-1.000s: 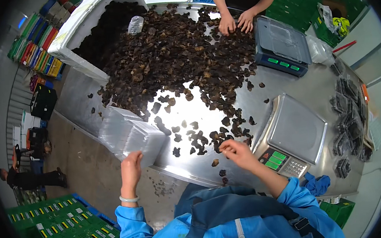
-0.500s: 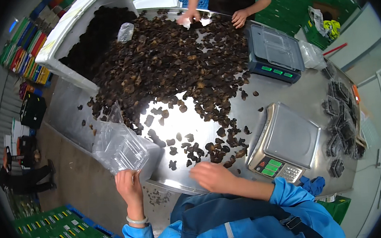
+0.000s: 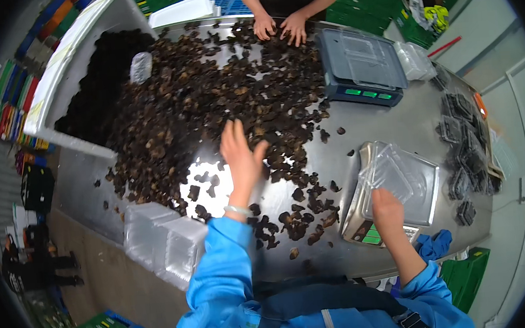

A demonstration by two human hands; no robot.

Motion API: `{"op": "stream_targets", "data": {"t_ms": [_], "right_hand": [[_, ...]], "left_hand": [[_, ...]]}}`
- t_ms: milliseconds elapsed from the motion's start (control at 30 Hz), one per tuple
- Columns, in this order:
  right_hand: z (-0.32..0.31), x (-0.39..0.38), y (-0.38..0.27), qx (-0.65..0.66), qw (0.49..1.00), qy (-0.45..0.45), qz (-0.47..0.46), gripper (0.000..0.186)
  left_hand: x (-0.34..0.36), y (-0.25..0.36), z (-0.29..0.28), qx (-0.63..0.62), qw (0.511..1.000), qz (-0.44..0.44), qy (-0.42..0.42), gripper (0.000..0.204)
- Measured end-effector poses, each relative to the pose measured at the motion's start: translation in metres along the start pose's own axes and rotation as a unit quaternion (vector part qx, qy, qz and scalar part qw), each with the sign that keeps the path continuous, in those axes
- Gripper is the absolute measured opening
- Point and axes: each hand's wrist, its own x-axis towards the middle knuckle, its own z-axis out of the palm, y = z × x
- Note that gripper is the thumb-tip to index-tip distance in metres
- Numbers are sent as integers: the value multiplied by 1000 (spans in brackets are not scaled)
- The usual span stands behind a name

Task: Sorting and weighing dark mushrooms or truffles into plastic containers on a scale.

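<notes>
My left hand [image 3: 240, 156] is stretched over the near side of a heap of dark brown, mushroom-like pieces [image 3: 208, 100], fingers apart and holding nothing. At the right, my right hand [image 3: 388, 209] grips the near edge of a clear plastic container [image 3: 395, 169], which is over the plate of a weighing scale [image 3: 428, 197]. A stack of clear plastic containers [image 3: 179, 247] lies on its side at the table's near left edge. Several loose brown pieces [image 3: 298, 223] are scattered between my two arms.
Across the table, a co-worker's hands [image 3: 282, 28] touch the heap beside a second scale [image 3: 363, 70]. A white foam box [image 3: 69, 139] lies tipped at the left, spilling brown pieces. Filled clear containers [image 3: 461, 142] sit at the right, near a blue cloth [image 3: 434, 245].
My left hand has left the container stack and reached forward over the heap. My right hand has moved right to the scale, where a clear plastic container now is.
</notes>
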Motion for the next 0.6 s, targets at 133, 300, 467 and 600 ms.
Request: {"op": "stream_targets", "data": {"t_ms": [133, 300, 467, 600], "right_hand": [[-1, -9, 17, -61, 989, -72, 114, 32], [8, 23, -29, 55, 996, -2, 73, 63], [62, 95, -89, 198, 977, -82, 11, 56], [126, 149, -85, 254, 963, -22, 90, 59]], "left_hand": [[103, -78, 47, 102, 995, 18, -16, 73], [188, -124, 89, 214, 968, -28, -130, 72], [135, -96, 113, 181, 961, 5, -210, 60], [34, -22, 104, 49, 975, 103, -192, 47]]}}
